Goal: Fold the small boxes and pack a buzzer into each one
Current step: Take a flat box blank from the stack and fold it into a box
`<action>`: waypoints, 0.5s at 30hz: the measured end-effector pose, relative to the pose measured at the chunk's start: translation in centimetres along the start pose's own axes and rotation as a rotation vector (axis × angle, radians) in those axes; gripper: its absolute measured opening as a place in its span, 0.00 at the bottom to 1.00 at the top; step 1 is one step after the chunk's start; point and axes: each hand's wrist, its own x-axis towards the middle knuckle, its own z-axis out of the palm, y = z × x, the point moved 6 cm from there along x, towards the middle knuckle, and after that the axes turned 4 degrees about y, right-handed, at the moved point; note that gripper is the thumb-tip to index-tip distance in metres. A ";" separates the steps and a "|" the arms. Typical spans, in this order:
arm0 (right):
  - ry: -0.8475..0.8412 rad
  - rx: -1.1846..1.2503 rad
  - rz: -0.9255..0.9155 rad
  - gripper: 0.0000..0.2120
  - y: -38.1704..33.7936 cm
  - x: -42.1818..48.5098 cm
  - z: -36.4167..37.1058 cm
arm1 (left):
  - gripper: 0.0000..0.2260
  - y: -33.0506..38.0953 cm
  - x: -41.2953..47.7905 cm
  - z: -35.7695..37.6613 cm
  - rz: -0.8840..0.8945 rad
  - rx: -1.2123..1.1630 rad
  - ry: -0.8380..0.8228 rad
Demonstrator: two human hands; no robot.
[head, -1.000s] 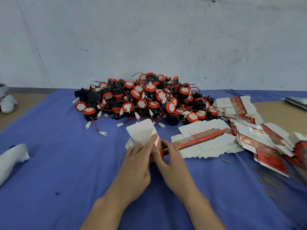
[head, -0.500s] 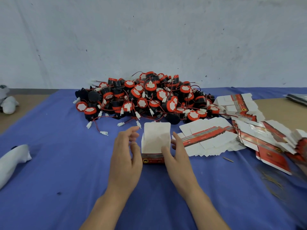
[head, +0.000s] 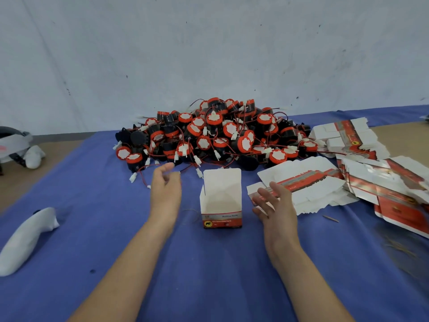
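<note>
Since the folded box [head: 221, 201] stands upright mid-cloth with its lid flap up and mouth open, it looks ready to load. It is thin printed card, so probably very light and easy to crush or tip. Best hold is likely the two side walls low down, near the red band, not the flap.

Left hand [head: 165, 189] is at the box's 9 o'clock, clear of it, fingers loosely curled and holding nothing, tips toward the pile. Right hand [head: 276, 205] is at 3 o'clock, also clear, fingers spread and empty.

The buzzers [head: 216, 135] are heaped at 12 o'clock, just beyond the box. They are hard round black bodies with red caps, probably rigid and heavier than the card. Their thin red wires [head: 185, 169] and white plugs are tangled, so lifting one may drag its neighbours; take it by the body, not the lead.

Flat blanks [head: 301, 184] fan out at 2 to 3 o'clock, partly under the right hand, with more stacks [head: 348, 140] beyond. They are slippery sheets and could slide.

A white bundle [head: 25, 235] lies at 8 o'clock, well apart. The blue cloth [head: 116, 263] covers the table, and nothing stands between the left hand and the pile.
</note>
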 end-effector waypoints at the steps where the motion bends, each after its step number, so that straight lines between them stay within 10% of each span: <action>1: 0.003 0.036 0.014 0.08 0.0 0.1 -0.1 | 0.13 -0.2 1.3 0.7 -0.041 0.037 -0.031; 15: 0.037 0.157 0.066 0.06 1.0 2.0 -0.7 | 0.16 -3.8 11.6 7.5 -0.533 -0.190 -0.092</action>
